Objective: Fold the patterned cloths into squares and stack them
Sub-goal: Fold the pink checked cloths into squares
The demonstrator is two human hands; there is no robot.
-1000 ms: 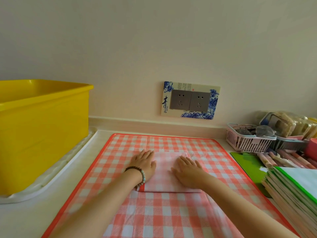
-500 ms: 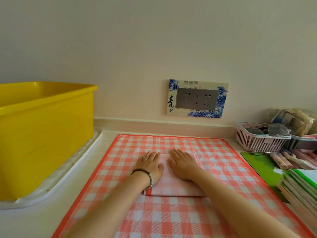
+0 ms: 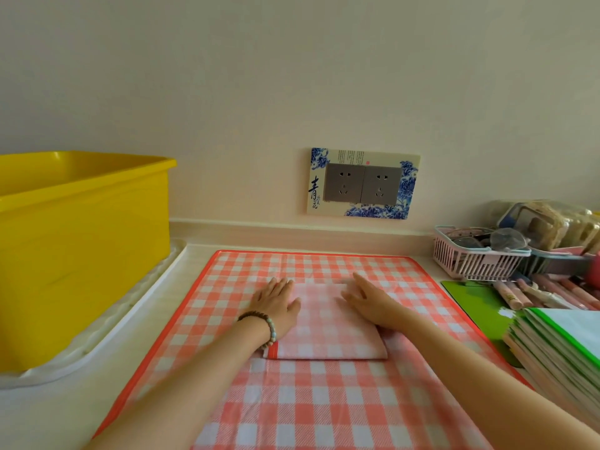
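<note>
Left hand point(image 3: 276, 302): flat, fingers straight, pressing folded checked cloth point(image 3: 324, 329) | Right hand point(image 3: 367, 300): flat, fingers extended on cloth | Neither grip closed

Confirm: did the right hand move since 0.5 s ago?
Yes. The right hand slid right across the folded cloth, from its middle toward its right edge.

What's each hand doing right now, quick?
Left hand: open, fingers straight, flat on the folded cloth.
Right hand: open, flat on the same cloth.
</note>
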